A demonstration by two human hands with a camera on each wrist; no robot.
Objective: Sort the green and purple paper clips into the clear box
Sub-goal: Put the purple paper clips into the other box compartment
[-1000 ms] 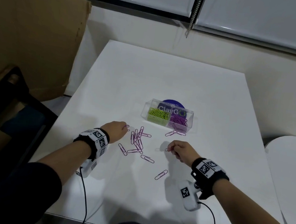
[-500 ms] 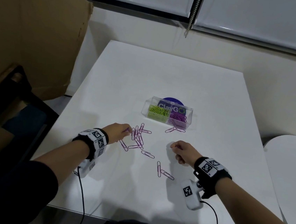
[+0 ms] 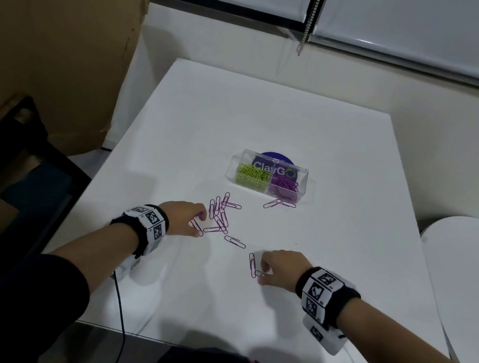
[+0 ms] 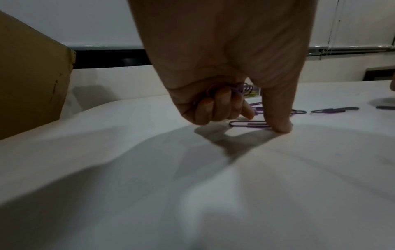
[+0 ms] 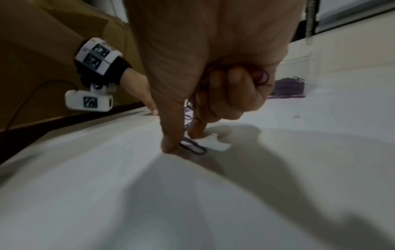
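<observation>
Purple paper clips (image 3: pixel 219 216): loose on the white surface (image 3: pixel 297 122), short of the clear box (image 3: pixel 267 174), already stocked green left, purple right. Left hand (image 3: pixel 183 216): fingers curled round gathered clips, thumb pinning another. Right hand (image 3: pixel 281 267): likewise, apparently pinching one clip (image 5: pixel 193 146), hoarding before one trip boxward.

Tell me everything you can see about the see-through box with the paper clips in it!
The clear plastic rectangular box sits on the white table, beyond both hands, and no hand touches it. It has two compartments: green paper clips fill the left one, purple paper clips the right. White lettering and a round purple label show through it. Two loose purple clips lie by its front wall.
</observation>
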